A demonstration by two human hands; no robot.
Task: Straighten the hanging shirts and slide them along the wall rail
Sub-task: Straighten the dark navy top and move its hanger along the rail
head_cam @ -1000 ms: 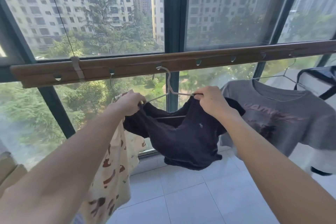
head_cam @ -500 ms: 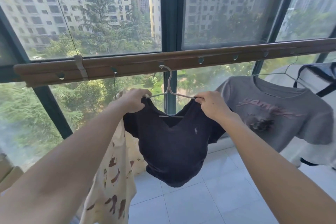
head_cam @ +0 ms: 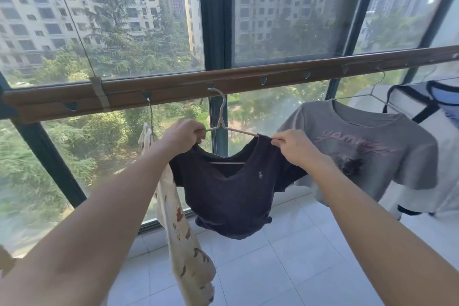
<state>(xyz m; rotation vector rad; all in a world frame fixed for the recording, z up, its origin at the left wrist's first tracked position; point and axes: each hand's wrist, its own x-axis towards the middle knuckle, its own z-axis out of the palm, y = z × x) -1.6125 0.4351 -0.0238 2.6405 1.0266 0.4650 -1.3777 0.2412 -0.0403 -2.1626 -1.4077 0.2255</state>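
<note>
Your left hand point(head_cam: 185, 137) is closed in a fist at the left shoulder of the dark shirt point(head_cam: 232, 190), fingers curled round the fabric where it meets the arm of the pale hanger point(head_cam: 221, 117). Your right hand point(head_cam: 294, 148) pinches the right shoulder of the same shirt between thumb and forefinger, the other fingers folded under. The dark shirt hangs between your hands, its hanger hooked into a notch in the brown wall rail point(head_cam: 248, 81) before the window. Just to its left hangs a cream patterned garment point(head_cam: 182, 238), partly behind your left forearm. To the right, near but apart, a grey printed shirt point(head_cam: 367, 154) hangs on a wire hanger.
</note>
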